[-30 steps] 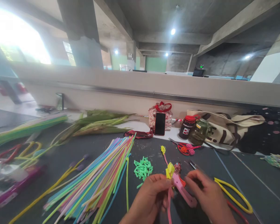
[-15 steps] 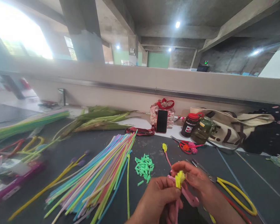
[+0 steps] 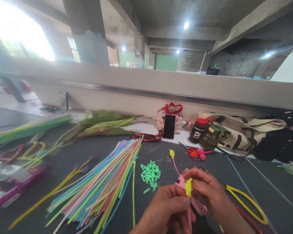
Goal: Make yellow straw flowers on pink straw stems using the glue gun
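A small yellow bud-like piece (image 3: 188, 188) of folded strips stands on a thin pink stem (image 3: 189, 214) between my hands. My left hand (image 3: 167, 204) pinches it low, where the yellow meets the stem. Thumb and fingers of my right hand (image 3: 207, 190) press on its upper right side. Behind and below the fingers shows a pink, flat-looking thing (image 3: 199, 206), partly hidden, whose kind I cannot make out. Just beyond my hands lies a similar yellow bud (image 3: 172, 153) on a pink stem. Short green tube pieces (image 3: 150, 175) are heaped to the left.
Many long coloured straws (image 3: 100, 185) fan out at left. Yellow-handled scissors (image 3: 249, 203) lie right of my hands, red-handled scissors (image 3: 194, 153) farther back. A phone (image 3: 169, 126), a dark bottle (image 3: 198, 130), a green jug (image 3: 213, 135) and a canvas bag (image 3: 236, 133) line the wall.
The yellow bud has turned slightly and stands more upright, a little to the right. Its pink stem has swung right at the bottom. My right fingers have shifted a little around it.
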The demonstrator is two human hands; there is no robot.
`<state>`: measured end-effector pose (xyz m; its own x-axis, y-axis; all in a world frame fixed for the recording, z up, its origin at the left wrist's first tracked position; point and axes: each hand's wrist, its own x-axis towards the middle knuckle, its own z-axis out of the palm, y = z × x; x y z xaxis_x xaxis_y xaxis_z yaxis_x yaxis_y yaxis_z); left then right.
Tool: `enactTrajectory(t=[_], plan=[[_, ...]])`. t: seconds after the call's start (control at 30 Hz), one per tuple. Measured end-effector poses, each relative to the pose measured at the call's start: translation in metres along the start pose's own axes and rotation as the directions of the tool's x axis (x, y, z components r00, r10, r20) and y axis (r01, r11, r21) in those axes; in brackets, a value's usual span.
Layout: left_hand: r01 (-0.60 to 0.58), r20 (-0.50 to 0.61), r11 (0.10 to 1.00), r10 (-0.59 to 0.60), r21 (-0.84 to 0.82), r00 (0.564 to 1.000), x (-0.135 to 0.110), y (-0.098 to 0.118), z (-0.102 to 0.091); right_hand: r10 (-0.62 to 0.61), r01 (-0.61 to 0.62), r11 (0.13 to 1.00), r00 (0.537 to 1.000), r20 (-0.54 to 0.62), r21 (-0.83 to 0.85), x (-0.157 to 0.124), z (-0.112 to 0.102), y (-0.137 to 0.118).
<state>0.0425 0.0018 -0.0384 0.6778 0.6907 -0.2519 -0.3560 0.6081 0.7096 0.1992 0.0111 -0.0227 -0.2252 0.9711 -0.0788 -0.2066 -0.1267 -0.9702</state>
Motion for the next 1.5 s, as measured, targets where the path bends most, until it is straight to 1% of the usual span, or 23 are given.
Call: enactTrajectory(t=[0.07, 0.17, 0.23, 0.33, 0.43, 0.5, 0.63, 0.77, 0.83, 0.93, 1.0, 1.1, 1.17, 1.23, 1.37, 1.43, 1.5], plan=[[-0.024, -0.014, 1.000, 0.024, 0.007, 1.000, 0.002, -0.004, -0.002, -0.011, 0.011, 1.000, 1.000, -0.009, 0.001, 0.001, -0.001, 0.003], [-0.043, -0.081, 0.998, 0.047, 0.051, 0.996, 0.007, -0.009, -0.006, -0.025, 0.026, 1.000, 0.999, -0.023, 0.003, 0.003, -0.005, 0.009], [-0.041, -0.107, 0.997, 0.047, 0.059, 0.993, 0.008, -0.010, -0.006, -0.035, 0.034, 0.999, 0.999, -0.027, -0.022, 0.004, -0.007, 0.012], [-0.026, -0.098, 0.999, 0.028, 0.027, 0.995, 0.007, -0.007, -0.006, -0.038, 0.038, 0.998, 0.999, 0.005, -0.056, 0.003, -0.009, 0.012], [-0.007, -0.065, 1.000, 0.007, -0.003, 0.998, 0.005, -0.003, -0.004, -0.080, 0.082, 0.994, 0.996, 0.033, -0.066, 0.003, -0.009, 0.011], [0.002, -0.073, 1.000, -0.002, 0.003, 0.997, 0.005, -0.003, -0.003, -0.103, 0.105, 0.993, 0.994, 0.040, -0.059, 0.002, -0.007, 0.010], [-0.012, -0.145, 1.000, 0.015, 0.021, 0.989, 0.008, -0.005, -0.003, -0.107, 0.110, 0.994, 0.991, 0.077, -0.028, 0.002, -0.006, 0.008], [-0.054, -0.207, 0.998, 0.057, 0.018, 0.977, 0.009, -0.005, -0.001, -0.068, 0.072, 0.997, 0.990, 0.119, -0.029, 0.003, -0.009, 0.010], [-0.068, -0.219, 0.998, 0.069, 0.013, 0.973, 0.010, -0.004, 0.000, -0.073, 0.084, 0.994, 0.984, 0.161, -0.065, 0.002, -0.011, 0.013], [-0.063, -0.215, 0.997, 0.070, 0.041, 0.974, 0.009, -0.002, 0.002, -0.122, 0.163, 0.971, 0.966, 0.230, -0.173, -0.001, -0.014, 0.013], [-0.045, -0.211, 0.996, 0.060, 0.078, 0.976, 0.008, -0.001, 0.002, -0.138, 0.199, 0.952, 0.957, 0.254, -0.232, -0.004, -0.013, 0.011], [-0.037, -0.232, 0.991, 0.066, 0.126, 0.970, 0.007, -0.002, 0.002, -0.138, 0.194, 0.941, 0.968, 0.209, -0.276, -0.008, -0.011, 0.007], [-0.050, -0.259, 0.986, 0.090, 0.157, 0.962, 0.007, -0.003, 0.002, -0.147, 0.185, 0.948, 0.976, 0.160, -0.258, -0.009, -0.011, 0.007], [-0.065, -0.279, 0.979, 0.118, 0.192, 0.953, 0.008, -0.005, 0.002, -0.152, 0.176, 0.963, 0.980, 0.131, -0.203, -0.008, -0.011, 0.009], [-0.097, -0.297, 0.964, 0.171, 0.247, 0.939, 0.010, -0.007, 0.001, -0.110, 0.126, 0.987, 0.982, 0.152, -0.098, -0.005, -0.012, 0.015], [-0.107, -0.298, 0.961, 0.183, 0.255, 0.937, 0.010, -0.006, 0.000, -0.100, 0.114, 0.990, 0.983, 0.156, -0.082, -0.005, -0.011, 0.015], [-0.110, -0.287, 0.964, 0.179, 0.243, 0.941, 0.010, -0.006, -0.002, -0.102, 0.114, 0.990, 0.985, 0.136, -0.083, -0.006, -0.009, 0.015]])
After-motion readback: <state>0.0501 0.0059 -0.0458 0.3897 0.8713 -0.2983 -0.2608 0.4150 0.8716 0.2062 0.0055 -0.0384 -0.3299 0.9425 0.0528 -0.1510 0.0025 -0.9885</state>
